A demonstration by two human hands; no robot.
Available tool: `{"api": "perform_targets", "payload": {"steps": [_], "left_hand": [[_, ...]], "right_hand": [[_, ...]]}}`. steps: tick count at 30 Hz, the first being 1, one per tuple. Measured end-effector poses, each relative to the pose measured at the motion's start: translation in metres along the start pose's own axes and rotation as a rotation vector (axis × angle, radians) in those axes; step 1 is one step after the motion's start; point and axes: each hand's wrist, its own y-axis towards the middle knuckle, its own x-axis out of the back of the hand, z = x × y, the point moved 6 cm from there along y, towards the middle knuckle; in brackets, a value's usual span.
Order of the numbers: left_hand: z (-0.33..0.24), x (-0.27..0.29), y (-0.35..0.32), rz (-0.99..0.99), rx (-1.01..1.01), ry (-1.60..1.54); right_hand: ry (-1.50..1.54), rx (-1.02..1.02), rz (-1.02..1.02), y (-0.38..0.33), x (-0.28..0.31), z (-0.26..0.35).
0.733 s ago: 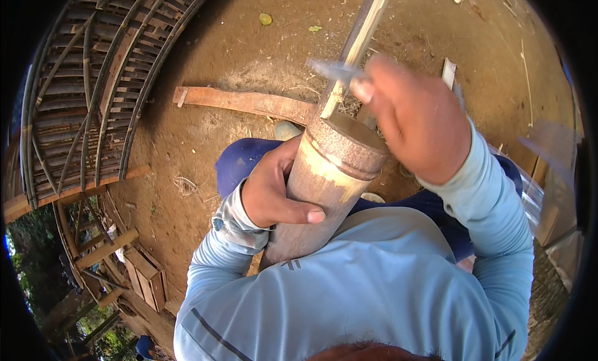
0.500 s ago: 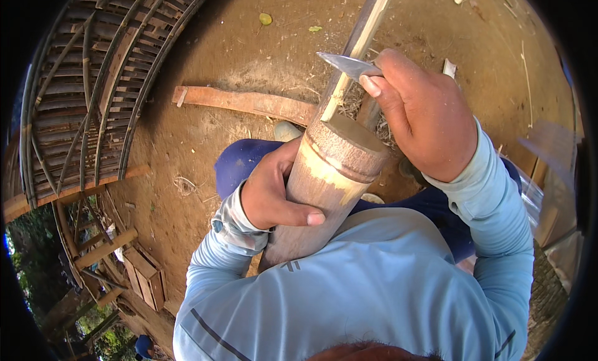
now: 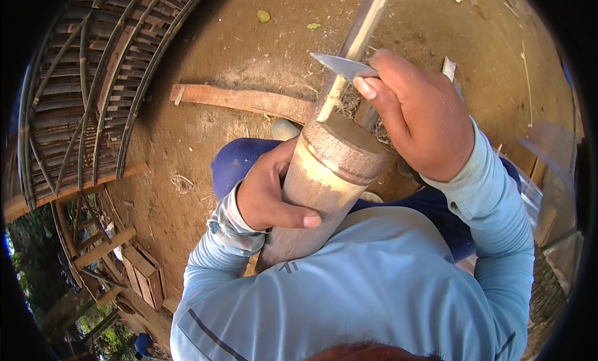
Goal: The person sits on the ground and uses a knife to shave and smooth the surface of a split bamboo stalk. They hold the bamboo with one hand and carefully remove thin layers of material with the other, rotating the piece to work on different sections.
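Observation:
A thick bamboo section [image 3: 324,190] slants from my body outward, with its cut end and node ring facing away from me. Pale scraped patches show below the ring. My left hand [image 3: 268,196] wraps the section's left side, its thumb lying across the top. In my right hand [image 3: 427,118], a knife [image 3: 342,66] is gripped between thumb and fingers; its handle is hidden in the palm. The pointed blade aims left, above the bamboo's cut end. Behind the blade, a long wooden strip [image 3: 367,21] with a pale edge runs away from the cut end.
A reddish plank [image 3: 249,100] lies on the dirt floor beyond my left knee. Shavings [image 3: 349,105] are scattered past the bamboo. A slatted bamboo structure [image 3: 93,93] stands at far left, above a wooden box [image 3: 144,275]. Clear plastic sheeting [image 3: 551,152] hangs at right.
Very little differs. The knife and bamboo appear slightly farther left, along with a small shift of the whole view. Both grips are unchanged.

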Motion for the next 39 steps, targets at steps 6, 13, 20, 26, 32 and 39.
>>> {"api": "perform_targets", "payload": {"steps": [6,13,20,26,32,39], "left_hand": [[0.001,-0.001,0.001,0.002,0.008,-0.003],[0.001,-0.003,0.001,-0.003,0.017,-0.013],[0.001,-0.004,0.001,0.016,0.011,-0.027],[0.002,-0.003,0.0,0.001,-0.014,-0.028],[0.002,-0.003,0.001,-0.007,0.003,0.002],[0.002,-0.003,0.003,-0.001,-0.004,0.008]], "right_hand": [[0.049,0.041,-0.034,-0.004,-0.006,-0.004],[0.099,0.004,0.034,-0.005,-0.007,-0.004],[0.167,-0.015,0.006,-0.009,-0.013,-0.003],[0.106,-0.036,0.022,0.002,-0.005,-0.005],[0.174,-0.031,0.031,-0.006,-0.015,0.001],[0.152,-0.01,0.176,-0.009,-0.018,0.0]]}}
